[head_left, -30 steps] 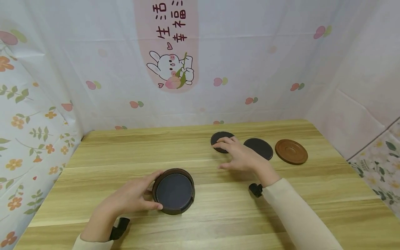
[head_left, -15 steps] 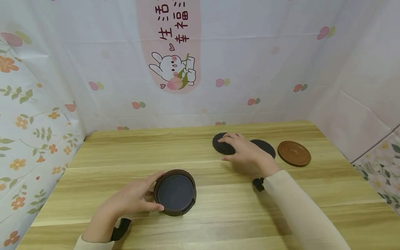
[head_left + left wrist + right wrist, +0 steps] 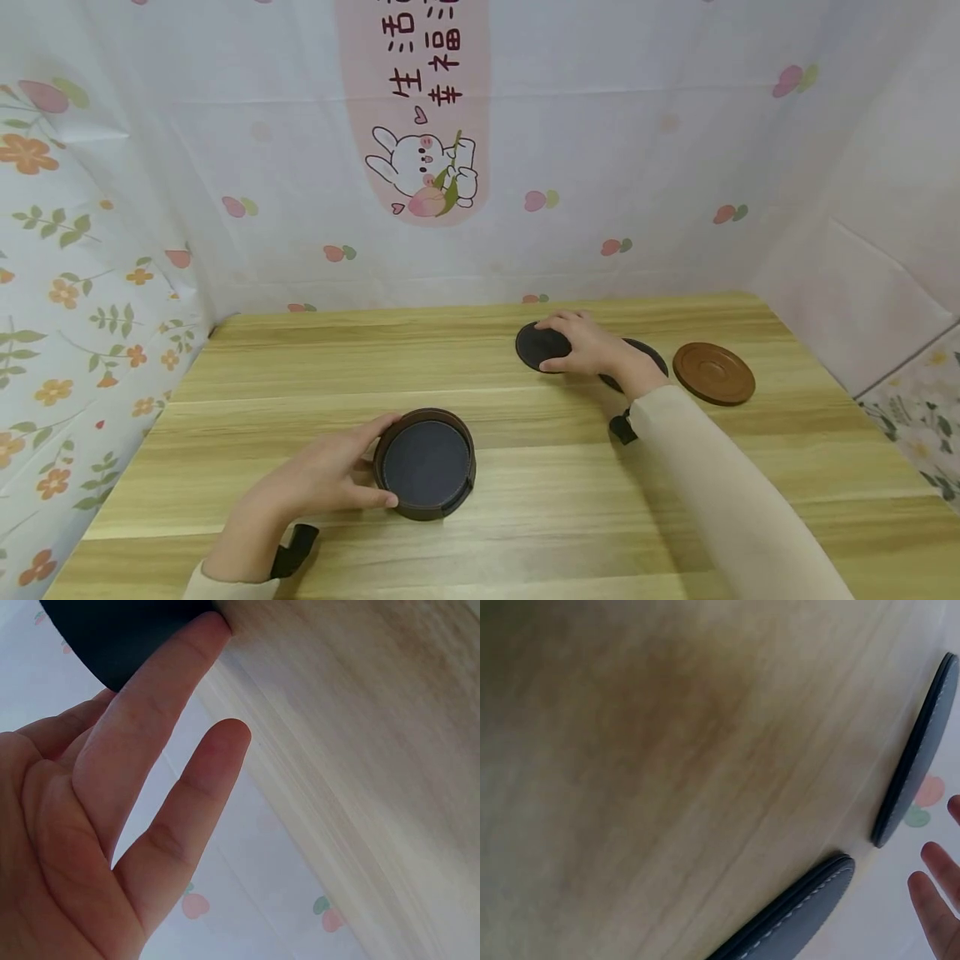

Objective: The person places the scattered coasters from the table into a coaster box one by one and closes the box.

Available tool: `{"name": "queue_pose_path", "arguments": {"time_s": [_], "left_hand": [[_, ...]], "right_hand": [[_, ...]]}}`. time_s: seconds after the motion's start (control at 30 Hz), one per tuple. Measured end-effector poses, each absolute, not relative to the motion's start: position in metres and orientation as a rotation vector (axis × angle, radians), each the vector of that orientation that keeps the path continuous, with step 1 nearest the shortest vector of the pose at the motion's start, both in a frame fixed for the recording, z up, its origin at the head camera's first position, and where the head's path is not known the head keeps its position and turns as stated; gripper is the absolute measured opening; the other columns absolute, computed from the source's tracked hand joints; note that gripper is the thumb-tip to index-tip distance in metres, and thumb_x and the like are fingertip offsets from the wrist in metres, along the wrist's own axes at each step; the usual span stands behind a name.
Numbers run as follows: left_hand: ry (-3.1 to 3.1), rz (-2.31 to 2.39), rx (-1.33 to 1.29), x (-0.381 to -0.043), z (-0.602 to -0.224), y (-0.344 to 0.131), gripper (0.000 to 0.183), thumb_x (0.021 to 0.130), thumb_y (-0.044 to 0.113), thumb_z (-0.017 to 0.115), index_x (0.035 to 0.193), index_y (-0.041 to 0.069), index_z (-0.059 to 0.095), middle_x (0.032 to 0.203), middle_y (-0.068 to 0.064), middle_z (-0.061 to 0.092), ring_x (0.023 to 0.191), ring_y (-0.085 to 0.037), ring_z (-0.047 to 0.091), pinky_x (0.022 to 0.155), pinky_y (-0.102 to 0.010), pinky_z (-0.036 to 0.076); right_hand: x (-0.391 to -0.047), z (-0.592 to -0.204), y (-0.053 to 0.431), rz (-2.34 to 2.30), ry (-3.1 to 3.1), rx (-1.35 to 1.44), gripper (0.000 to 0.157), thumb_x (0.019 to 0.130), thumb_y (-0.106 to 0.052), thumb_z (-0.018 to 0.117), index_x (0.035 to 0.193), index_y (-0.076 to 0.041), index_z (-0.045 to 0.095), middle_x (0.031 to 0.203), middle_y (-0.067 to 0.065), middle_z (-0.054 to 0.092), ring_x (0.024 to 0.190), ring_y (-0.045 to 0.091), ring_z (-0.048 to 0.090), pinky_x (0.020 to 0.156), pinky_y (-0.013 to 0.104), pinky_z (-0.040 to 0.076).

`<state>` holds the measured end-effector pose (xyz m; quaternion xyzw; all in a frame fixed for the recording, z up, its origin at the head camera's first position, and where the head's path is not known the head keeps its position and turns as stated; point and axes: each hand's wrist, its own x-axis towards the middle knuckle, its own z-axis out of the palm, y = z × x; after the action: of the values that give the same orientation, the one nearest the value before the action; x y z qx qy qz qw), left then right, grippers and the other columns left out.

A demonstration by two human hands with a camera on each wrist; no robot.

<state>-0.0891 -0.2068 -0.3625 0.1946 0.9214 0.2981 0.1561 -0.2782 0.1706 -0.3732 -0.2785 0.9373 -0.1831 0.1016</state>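
My left hand [image 3: 322, 475] holds the side of a round brown-black coaster holder [image 3: 470, 487], thumb at its near side and fingers at the far left. A dark coaster [image 3: 426, 463] lies inside the holder. In the left wrist view, a fingertip reaches the dark holder [image 3: 127, 630] and another finger stands apart from it. My right hand [image 3: 592, 346] is over a black round coaster [image 3: 537, 346] at the back, thumb by its near edge and fingers by its far edge. The right wrist view shows a stitched coaster [image 3: 922, 750] with straight fingers [image 3: 934, 907] near it.
A second black coaster [image 3: 651, 353] lies partly hidden under my right wrist. Right of it is a brown wooden round coaster [image 3: 714, 373]. The wooden table [image 3: 337, 358] backs onto a printed cloth [image 3: 600, 167], with more cloth at both sides.
My right hand has come down from above the black coaster, its thumb drawing in to the near edge. The left hand stays at the holder. The view has shifted slightly.
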Motion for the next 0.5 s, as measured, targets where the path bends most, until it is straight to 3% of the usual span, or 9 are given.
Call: {"name": "queue_pose_path", "arguments": {"time_s": [0.5], "left_hand": [[2.632, 0.855, 0.546, -0.089, -0.362, -0.207, 0.103, 0.076, 0.055, 0.08, 0.156, 0.014, 0.031, 0.149, -0.01, 0.05, 0.108, -0.016, 0.071, 0.099, -0.048, 0.051]], "right_hand": [[-0.293, -0.38, 0.172, -0.522, 2.706, -0.772, 0.078, 0.086, -0.035, 0.078, 0.15, -0.009, 0.042, 0.158, 0.026, 0.028, 0.144, 0.057, 0.02, 0.11, 0.072, 0.027]]}}
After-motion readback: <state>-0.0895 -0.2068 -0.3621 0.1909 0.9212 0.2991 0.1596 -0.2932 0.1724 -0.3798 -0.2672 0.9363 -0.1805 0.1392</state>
